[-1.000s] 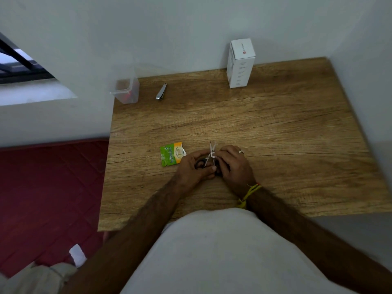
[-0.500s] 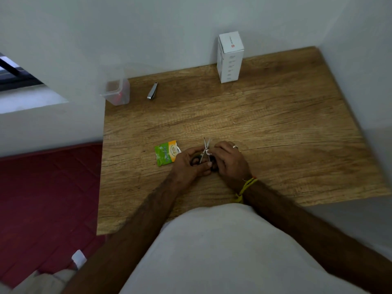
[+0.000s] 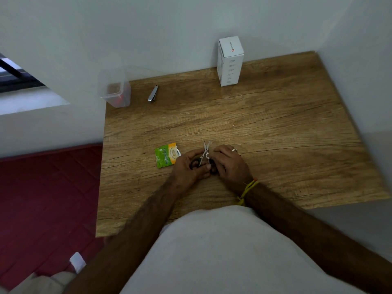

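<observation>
Small scissors (image 3: 205, 150) at near-centre of table (image 3: 275, 124), blades slightly parted, tips pointing far. left hand (image 3: 187, 167) and right hand (image 3: 230, 164) close together, fingers curled on the dark loops. Light, rigid, sharp: best held by the loops, clear of the blades.

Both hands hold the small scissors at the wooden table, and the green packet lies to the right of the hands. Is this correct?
Not fully. The head view shows the green packet lying left of the hands, close to the left hand, not to the right. The rest holds: the left hand and the right hand both hold the small scissors at the wooden table.
</observation>
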A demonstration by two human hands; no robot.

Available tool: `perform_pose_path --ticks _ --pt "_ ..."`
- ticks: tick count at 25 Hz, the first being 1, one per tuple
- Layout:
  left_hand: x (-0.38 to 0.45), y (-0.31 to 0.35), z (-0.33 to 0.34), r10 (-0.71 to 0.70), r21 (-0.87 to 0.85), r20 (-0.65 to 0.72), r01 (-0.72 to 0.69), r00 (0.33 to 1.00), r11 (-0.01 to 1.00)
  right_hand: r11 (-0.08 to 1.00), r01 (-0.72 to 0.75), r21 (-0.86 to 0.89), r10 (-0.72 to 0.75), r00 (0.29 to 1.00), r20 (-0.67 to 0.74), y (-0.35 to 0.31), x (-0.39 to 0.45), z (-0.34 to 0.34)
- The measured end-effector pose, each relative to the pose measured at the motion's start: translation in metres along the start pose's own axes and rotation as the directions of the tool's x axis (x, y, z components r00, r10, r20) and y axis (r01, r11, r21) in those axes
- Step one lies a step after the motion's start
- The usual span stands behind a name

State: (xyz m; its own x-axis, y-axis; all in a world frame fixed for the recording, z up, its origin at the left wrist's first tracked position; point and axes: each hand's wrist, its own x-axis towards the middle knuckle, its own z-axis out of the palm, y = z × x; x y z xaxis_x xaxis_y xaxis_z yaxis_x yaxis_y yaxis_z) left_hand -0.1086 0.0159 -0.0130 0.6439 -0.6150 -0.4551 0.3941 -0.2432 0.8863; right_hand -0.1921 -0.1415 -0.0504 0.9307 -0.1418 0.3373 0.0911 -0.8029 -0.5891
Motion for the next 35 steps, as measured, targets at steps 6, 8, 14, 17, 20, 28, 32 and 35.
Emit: perform_pose_path --ticks 6,8,14,17,20,28,32,35 --pt "-0.003 0.003 0.002 -0.046 -0.049 -0.030 0.045 0.998 0.998 0.995 -0.060 0.085 0.069 0.992 -0.102 -0.001 0.002 -0.001" --pt "-0.002 0.003 0.005 -0.048 -0.068 -0.047 0.045 0.998 0.997 0.990 -0.088 0.110 0.108 0.975 -0.194 -0.003 -0.004 -0.002" --pt "0.002 0.001 0.010 -0.073 -0.125 -0.112 0.059 0.991 0.990 0.995 0.050 -0.082 -0.060 0.992 -0.116 -0.007 -0.016 0.005" --pt "0.003 -0.001 0.008 -0.084 -0.116 -0.110 0.071 0.990 0.991 0.986 0.078 -0.150 -0.095 0.989 -0.110 -0.007 -0.016 0.008" --pt "0.002 0.000 0.007 -0.083 -0.120 -0.115 0.069 0.990 0.990 0.984 0.082 -0.155 -0.102 0.987 -0.127 -0.007 -0.014 0.007" --pt "0.002 0.001 0.006 -0.065 -0.104 -0.105 0.054 0.992 0.993 0.982 0.103 -0.157 -0.124 0.984 -0.128 -0.007 -0.013 0.008" --pt "0.000 0.001 0.008 -0.056 -0.096 -0.111 0.046 0.992 0.994 0.989 0.093 -0.118 -0.112 0.979 -0.168 -0.006 -0.015 0.006" --pt "0.001 0.001 0.008 -0.052 -0.090 -0.118 0.042 0.992 0.995 0.984 0.113 -0.139 -0.135 0.977 -0.165 -0.008 -0.014 0.006"
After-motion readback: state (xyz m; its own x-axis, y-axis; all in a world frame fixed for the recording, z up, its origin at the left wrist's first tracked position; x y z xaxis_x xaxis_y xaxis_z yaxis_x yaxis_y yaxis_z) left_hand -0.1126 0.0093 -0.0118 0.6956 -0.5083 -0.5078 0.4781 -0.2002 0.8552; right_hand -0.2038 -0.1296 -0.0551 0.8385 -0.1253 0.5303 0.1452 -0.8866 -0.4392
